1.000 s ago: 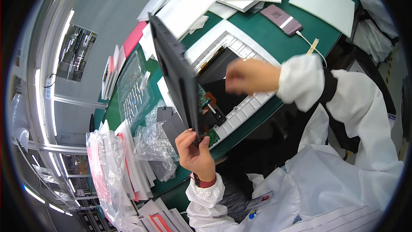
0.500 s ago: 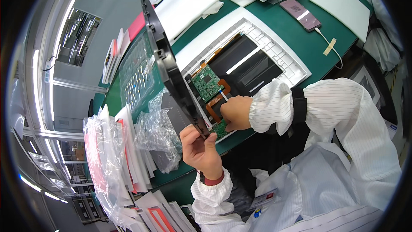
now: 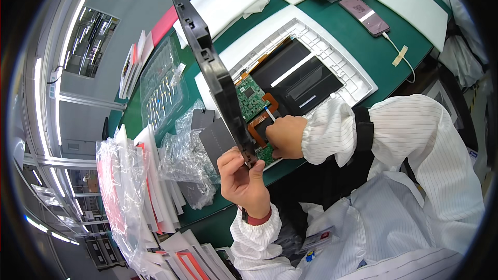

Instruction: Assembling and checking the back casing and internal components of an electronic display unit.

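My left hand [image 3: 245, 182] pinches the near end of a long black plastic frame [image 3: 211, 65], which stands tilted up on edge. Under and beside it lies an opened display panel with a black back [image 3: 290, 72], resting in a white foam tray [image 3: 358, 87]. A green circuit board [image 3: 250, 98] and orange flex cables [image 3: 270, 102] run along the panel's near left side. My right hand [image 3: 287, 137] is closed low over a smaller green board [image 3: 265, 154]. A white flat cable with a blue end [image 3: 268, 112] runs toward its knuckles; its fingertips are hidden.
A phone [image 3: 364, 16] with a white charging cable lies at the far right. Left of the frame are a clear tray of small parts [image 3: 162, 93], crumpled plastic wrap [image 3: 184, 158] and a grey card [image 3: 212, 142]. Bagged foam sheets [image 3: 124, 186] stand at the lower left.
The black frame has shifted slightly right, covering more of the green board's left side and baring more of the grey card. Both hands stay nearly where they were.
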### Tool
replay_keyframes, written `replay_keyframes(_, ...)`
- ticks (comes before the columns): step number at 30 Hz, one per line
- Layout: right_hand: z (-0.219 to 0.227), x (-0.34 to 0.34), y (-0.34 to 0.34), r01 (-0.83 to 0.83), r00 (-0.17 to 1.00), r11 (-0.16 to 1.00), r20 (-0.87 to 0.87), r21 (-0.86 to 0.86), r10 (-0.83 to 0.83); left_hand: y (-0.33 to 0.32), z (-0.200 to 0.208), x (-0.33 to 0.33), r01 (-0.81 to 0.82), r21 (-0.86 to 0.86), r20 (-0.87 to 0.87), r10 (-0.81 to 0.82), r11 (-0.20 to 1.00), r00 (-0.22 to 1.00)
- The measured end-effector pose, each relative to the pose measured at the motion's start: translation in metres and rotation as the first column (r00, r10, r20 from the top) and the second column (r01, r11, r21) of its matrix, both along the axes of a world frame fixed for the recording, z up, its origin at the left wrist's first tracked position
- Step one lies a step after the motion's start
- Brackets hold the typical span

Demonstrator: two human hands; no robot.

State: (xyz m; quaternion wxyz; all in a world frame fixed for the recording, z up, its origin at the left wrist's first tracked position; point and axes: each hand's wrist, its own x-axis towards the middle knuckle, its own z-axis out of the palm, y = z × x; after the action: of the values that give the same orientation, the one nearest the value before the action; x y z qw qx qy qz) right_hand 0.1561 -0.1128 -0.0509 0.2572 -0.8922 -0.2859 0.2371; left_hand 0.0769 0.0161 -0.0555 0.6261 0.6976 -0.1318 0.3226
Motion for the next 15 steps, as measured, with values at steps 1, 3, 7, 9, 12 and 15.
replay_keyframes(1,0.000,-0.001,0.000,0.007,1.000,1.000,0.020,0.016,-0.007,0.001,0.000,0.000,-0.006,0.019,-0.006,0.006,1.000,1.000)
replay_keyframes(3,0.004,-0.001,-0.004,0.027,0.998,0.999,0.052,0.026,-0.028,0.000,0.001,0.000,0.002,0.033,0.001,-0.002,0.999,1.000)
replay_keyframes(7,0.007,0.012,-0.033,0.007,0.998,0.977,0.055,0.212,-0.019,-0.009,0.009,-0.002,-0.036,0.078,-0.007,0.037,0.996,0.999)
replay_keyframes(9,0.030,0.039,-0.081,0.068,0.989,0.950,-0.147,0.306,-0.023,-0.014,0.011,-0.004,-0.027,0.113,-0.128,0.042,0.993,0.991)
replay_keyframes(12,0.010,0.084,-0.153,0.489,0.871,0.547,-0.337,0.680,-0.359,-0.029,0.014,0.001,-0.033,0.347,-0.125,0.081,0.937,0.989)
replay_keyframes(15,0.035,0.081,-0.162,0.696,0.714,0.317,-0.570,0.645,-0.407,-0.034,0.008,0.004,-0.020,0.517,-0.122,0.096,0.856,0.988)
